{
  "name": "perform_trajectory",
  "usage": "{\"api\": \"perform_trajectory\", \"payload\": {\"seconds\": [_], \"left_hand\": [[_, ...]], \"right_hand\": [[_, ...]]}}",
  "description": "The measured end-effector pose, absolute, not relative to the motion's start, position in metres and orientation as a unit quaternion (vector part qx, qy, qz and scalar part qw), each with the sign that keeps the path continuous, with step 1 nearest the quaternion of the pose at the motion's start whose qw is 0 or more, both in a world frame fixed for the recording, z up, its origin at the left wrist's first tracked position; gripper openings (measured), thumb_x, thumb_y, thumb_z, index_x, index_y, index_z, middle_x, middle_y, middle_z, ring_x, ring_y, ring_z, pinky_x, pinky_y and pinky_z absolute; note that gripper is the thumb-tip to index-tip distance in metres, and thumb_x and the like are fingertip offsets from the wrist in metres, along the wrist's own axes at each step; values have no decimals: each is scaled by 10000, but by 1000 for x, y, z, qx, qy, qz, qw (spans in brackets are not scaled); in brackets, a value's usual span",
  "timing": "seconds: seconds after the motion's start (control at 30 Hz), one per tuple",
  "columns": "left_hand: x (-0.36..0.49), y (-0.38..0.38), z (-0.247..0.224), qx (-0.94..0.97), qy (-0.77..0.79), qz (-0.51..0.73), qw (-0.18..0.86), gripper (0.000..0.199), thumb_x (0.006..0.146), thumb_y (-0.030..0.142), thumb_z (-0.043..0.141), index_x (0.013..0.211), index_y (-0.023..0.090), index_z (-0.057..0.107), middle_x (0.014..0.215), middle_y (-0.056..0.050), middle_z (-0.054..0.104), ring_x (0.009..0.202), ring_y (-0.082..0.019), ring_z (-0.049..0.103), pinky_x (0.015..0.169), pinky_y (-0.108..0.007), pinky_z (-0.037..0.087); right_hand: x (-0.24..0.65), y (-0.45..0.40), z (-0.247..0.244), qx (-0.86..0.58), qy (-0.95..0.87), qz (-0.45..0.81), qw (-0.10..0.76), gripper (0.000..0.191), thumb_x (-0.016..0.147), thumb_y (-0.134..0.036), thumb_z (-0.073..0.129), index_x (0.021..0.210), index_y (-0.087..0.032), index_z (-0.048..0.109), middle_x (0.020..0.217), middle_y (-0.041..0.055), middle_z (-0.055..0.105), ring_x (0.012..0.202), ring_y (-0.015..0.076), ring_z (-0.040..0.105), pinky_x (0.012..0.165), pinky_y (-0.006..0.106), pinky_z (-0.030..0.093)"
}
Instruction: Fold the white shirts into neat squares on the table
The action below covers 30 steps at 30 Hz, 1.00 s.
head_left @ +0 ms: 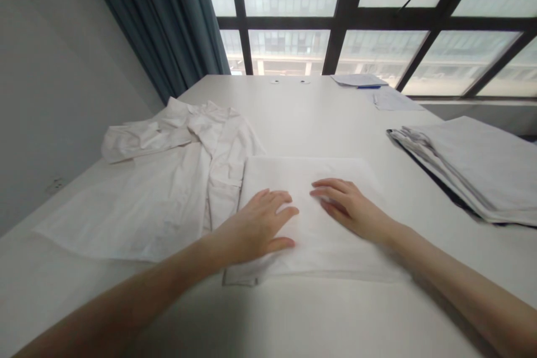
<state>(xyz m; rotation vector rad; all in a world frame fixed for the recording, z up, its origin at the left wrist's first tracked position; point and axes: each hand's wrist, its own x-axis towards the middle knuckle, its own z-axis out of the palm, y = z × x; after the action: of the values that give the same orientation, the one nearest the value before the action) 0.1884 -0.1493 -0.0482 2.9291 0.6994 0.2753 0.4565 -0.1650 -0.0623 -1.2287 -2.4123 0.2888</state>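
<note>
A folded white cloth (323, 260) lies flat in front of me on the white table, in the middle of the head view. My left hand (262, 224) rests over its left side with the fingers spread and nothing held. Over the right half is my right hand (350, 207), palm down, fingers stretched out towards the left. Whether its fingertips press on the cloth or hover just above it I cannot tell. Left of the folded cloth, and close against it, a white long-sleeved garment (168, 196) is spread out with creased sleeves.
A stack of folded white cloths (482, 162) with a dark layer underneath sits on the table's right side. Papers (356, 80) and a blue pen (369, 87) lie at the far right edge. Behind the white table (289, 117) are windows and a blue curtain (180, 17).
</note>
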Motion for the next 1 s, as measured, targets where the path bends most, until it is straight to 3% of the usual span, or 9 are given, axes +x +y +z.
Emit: {"api": "perform_trajectory", "payload": {"seconds": [0.17,0.4,0.63,0.77,1.0], "left_hand": [[193,-164,-63,977,174,77,100,434,969,337,438,1384,210,450,1480,-159,404,1395,-286,330,1148,-549,193],[191,-161,-59,985,102,59,125,515,929,393,527,1428,388,396,1555,-125,289,1428,-329,272,1128,-572,207],[194,-163,-60,986,75,31,148,467,923,341,533,1381,398,463,1578,-83,253,1440,-287,257,1143,-543,179],[193,-162,-60,984,73,39,156,467,906,327,563,1362,395,491,1575,-77,265,1432,-294,276,1139,-549,189],[194,-156,-53,978,69,35,193,420,963,417,475,1379,367,473,1541,-58,349,1439,-261,268,1154,-507,183]], "right_hand": [[453,-166,-77,-438,-882,45,167,395,983,-276,400,1362,-224,496,1468,109,462,1388,244,353,1089,489,338],[453,-165,-74,-449,-879,57,151,416,978,-317,413,1380,-236,485,1486,95,443,1403,252,330,1102,509,316],[465,-156,-64,-491,-824,115,258,319,985,-280,377,1214,-219,591,1305,84,617,1233,205,540,1045,415,413],[478,-148,-68,-524,-808,38,265,316,955,-268,408,1207,-214,592,1351,105,577,1316,253,456,1067,479,371],[481,-149,-87,-562,-810,-75,147,454,964,-320,396,1393,-187,464,1476,126,449,1395,289,335,1095,520,280]]}}
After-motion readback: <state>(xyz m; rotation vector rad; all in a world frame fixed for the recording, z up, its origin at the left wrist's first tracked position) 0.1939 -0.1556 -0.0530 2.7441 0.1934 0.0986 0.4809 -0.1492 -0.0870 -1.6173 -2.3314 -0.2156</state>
